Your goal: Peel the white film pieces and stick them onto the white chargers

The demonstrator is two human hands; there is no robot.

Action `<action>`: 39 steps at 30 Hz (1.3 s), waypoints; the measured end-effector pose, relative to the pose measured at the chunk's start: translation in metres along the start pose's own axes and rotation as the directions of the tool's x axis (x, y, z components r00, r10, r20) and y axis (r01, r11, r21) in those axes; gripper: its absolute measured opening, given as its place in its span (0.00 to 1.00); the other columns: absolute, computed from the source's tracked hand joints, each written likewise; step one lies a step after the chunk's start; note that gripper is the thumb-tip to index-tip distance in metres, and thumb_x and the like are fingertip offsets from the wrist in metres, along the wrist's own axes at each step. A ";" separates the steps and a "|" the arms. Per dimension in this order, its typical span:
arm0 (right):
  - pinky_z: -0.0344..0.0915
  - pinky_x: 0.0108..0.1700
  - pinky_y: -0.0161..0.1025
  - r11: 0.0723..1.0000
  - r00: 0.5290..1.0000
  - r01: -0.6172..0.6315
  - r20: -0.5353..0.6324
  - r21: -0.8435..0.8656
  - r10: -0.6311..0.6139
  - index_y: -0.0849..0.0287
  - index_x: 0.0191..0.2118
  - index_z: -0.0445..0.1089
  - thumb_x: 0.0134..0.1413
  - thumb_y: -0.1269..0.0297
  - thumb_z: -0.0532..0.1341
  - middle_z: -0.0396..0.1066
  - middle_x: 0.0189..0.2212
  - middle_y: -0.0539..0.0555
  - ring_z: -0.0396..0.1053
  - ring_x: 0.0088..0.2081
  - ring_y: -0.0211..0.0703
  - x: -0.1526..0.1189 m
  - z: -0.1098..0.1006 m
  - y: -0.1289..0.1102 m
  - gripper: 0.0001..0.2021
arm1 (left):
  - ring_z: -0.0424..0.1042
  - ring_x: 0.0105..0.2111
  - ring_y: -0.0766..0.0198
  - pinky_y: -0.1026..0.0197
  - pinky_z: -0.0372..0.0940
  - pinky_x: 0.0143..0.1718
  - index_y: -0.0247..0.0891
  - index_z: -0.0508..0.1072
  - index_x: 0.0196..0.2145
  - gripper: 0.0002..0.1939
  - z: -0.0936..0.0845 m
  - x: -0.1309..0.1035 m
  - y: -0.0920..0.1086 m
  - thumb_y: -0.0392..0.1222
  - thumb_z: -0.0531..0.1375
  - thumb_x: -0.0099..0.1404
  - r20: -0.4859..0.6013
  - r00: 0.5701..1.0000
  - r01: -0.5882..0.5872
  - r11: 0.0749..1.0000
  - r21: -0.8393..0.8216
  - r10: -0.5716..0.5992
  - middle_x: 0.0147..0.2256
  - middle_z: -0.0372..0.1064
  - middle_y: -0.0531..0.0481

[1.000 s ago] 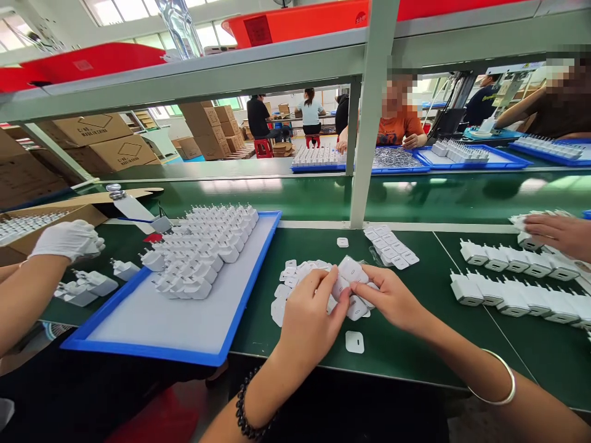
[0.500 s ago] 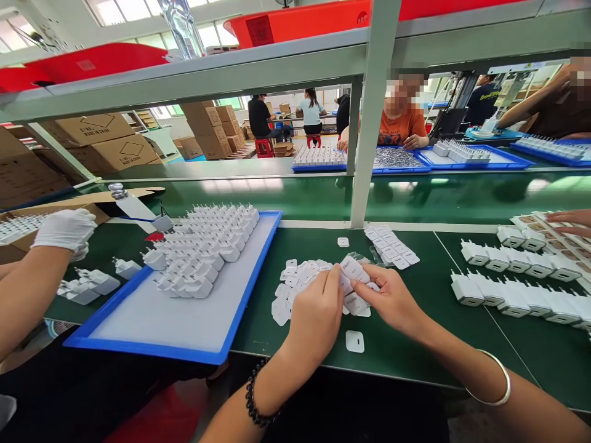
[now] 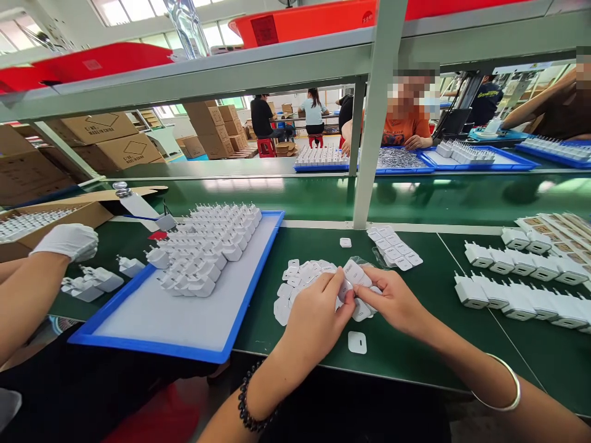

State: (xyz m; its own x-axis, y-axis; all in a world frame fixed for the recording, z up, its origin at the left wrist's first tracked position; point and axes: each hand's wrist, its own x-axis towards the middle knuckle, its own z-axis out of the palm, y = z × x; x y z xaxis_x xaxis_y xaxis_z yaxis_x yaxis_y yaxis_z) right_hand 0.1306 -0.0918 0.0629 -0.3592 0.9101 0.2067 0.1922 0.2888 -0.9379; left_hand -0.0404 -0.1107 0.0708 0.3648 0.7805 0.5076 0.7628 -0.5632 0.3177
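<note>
Across the upper part runs a pale metal shelf, which bears red bins, and a metal post stands near the middle. The windows at the far left are very bright, and white reflections lie on the green bench. Cardboard boxes are stacked at the left, and red stools stand on the pale floor farther away.

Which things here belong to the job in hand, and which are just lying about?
In use:
white slotted pieces held in left hand and right hand
loose pile of similar pieces

Apparently lying about, untouched by either hand:
blue tray with plugs
red bins on the shelf
cardboard boxes behind
</note>
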 end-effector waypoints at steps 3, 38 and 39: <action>0.62 0.31 0.38 1.000 1.000 -0.005 0.018 -0.005 0.005 0.58 0.30 0.71 0.57 0.59 0.58 0.68 0.26 0.51 0.64 0.29 0.44 0.001 -0.001 0.000 0.10 | 0.76 0.36 0.58 0.59 0.72 0.34 0.38 0.69 0.49 0.14 0.001 -0.001 -0.001 0.38 0.56 0.66 0.011 1.000 -0.006 1.000 0.017 0.006 0.39 0.75 0.45; 0.57 0.32 0.37 0.992 0.996 0.027 -0.088 0.119 -0.016 0.59 0.32 0.67 0.59 0.63 0.58 0.62 0.27 0.49 0.58 0.29 0.41 -0.001 -0.001 -0.002 0.06 | 0.76 0.39 0.61 0.61 0.71 0.39 0.34 0.67 0.55 0.18 0.000 0.001 0.007 0.33 0.53 0.69 0.008 0.999 0.040 0.962 -0.268 -0.039 0.44 0.76 0.44; 0.57 0.32 0.37 0.992 0.996 0.023 -0.088 0.123 -0.012 0.59 0.33 0.67 0.59 0.62 0.59 0.63 0.27 0.49 0.58 0.29 0.41 -0.001 -0.001 -0.001 0.06 | 0.77 0.38 0.60 0.60 0.71 0.39 0.34 0.68 0.55 0.18 0.001 0.000 0.007 0.33 0.53 0.69 0.005 0.999 0.050 0.961 -0.270 -0.051 0.44 0.77 0.44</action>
State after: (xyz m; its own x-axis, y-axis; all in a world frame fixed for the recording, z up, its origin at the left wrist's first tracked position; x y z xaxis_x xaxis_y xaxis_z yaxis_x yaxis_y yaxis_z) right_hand 0.1314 -0.0931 0.0641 -0.2798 0.9291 0.2419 0.0702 0.2711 -0.9600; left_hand -0.0345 -0.1143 0.0727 0.3279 0.8095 0.4871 0.6073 -0.5756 0.5476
